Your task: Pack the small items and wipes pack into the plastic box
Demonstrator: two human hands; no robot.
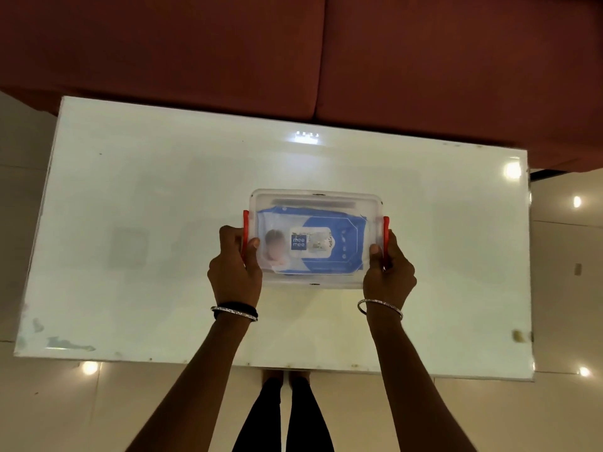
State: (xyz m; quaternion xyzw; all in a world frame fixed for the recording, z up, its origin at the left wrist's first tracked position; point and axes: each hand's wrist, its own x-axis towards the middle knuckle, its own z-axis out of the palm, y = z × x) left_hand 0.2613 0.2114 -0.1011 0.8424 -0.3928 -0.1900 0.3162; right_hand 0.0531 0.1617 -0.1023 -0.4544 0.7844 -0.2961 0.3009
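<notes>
A clear plastic box with its lid on and red side latches sits at the middle of a white table. Through the lid a blue and white wipes pack shows, lying flat and filling most of the box. A long dark item lies along the far wall inside; I cannot tell what it is. My left hand grips the box's left end over the red latch, thumb on the lid. My right hand grips the right end at the other red latch, thumb on the lid.
A dark red sofa stands right behind the table's far edge. Glossy pale floor tiles surround the table. My legs show below the near table edge. Marks and stains dot the tabletop near its front corners.
</notes>
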